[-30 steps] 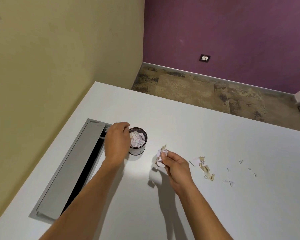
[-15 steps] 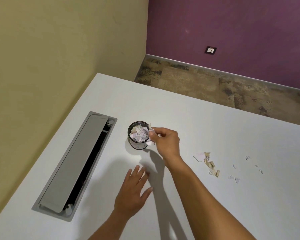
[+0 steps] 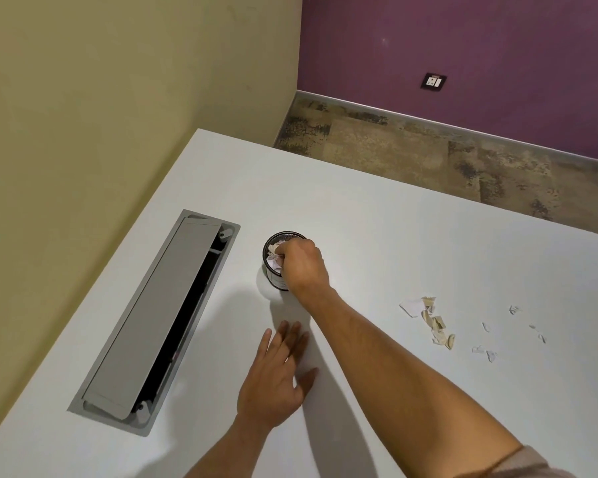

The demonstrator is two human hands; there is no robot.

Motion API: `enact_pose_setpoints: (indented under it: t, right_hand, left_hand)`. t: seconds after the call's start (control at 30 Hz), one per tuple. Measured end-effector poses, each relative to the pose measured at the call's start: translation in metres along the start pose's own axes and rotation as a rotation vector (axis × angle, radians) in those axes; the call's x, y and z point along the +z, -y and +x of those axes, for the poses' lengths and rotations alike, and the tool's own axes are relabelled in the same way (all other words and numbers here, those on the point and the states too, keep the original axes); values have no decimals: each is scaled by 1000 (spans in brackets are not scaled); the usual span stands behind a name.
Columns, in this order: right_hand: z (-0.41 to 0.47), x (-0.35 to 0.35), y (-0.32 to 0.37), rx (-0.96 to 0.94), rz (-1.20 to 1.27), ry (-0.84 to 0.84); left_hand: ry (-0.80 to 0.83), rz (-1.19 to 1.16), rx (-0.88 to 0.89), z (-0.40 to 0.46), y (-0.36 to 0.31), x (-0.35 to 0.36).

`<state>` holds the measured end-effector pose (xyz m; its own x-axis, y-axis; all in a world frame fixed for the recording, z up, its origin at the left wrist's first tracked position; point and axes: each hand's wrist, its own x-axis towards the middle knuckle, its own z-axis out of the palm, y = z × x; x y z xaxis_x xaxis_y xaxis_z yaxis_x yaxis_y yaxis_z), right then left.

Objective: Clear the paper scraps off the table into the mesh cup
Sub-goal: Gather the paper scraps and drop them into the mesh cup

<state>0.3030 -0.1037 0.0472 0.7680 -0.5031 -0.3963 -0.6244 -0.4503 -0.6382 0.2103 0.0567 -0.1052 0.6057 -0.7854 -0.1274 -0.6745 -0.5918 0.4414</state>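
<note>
Head view: my right hand [image 3: 302, 265] sits over the mesh cup [image 3: 276, 267], fingers curled down onto crumpled paper [image 3: 276, 251] inside. My left hand [image 3: 277, 377] lies flat, fingers spread, on the table [image 3: 377, 236]. Loose paper scraps [image 3: 435, 322] lie well right; cable hatch [image 3: 159, 315] left.

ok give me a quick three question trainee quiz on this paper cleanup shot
1. True or false: the right hand is over the round black mesh cup.
2. Which lies flat on the white table? A) left hand B) right hand
3. Fill in: the loose torn paper scraps lie on the person's ____ side of the cup.

Key: 1 true; 2 A; 3 right. The right hand's fingers curl into the cup among crumpled paper; whether they grip any is unclear.
</note>
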Motion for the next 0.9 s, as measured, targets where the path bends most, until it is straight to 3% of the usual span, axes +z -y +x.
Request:
enact_pose_setpoints:
  t: [0.23, 0.4, 0.5, 0.63, 0.9]
  right_hand:
    - [1, -14, 9, -236, -370, 89]
    - [-3, -25, 7, -360, -452, 8]
    - [-1, -27, 4, -311, -409, -38]
    - [2, -20, 3, -231, -339, 40]
    - [15, -1, 5, -180, -400, 60]
  left_hand:
    - [-14, 30, 23, 0, 1, 2]
    - [-20, 28, 34, 0, 1, 1]
    - [-24, 29, 29, -1, 0, 0]
    - [-28, 23, 30, -1, 0, 1]
    - [-19, 44, 42, 0, 3, 4]
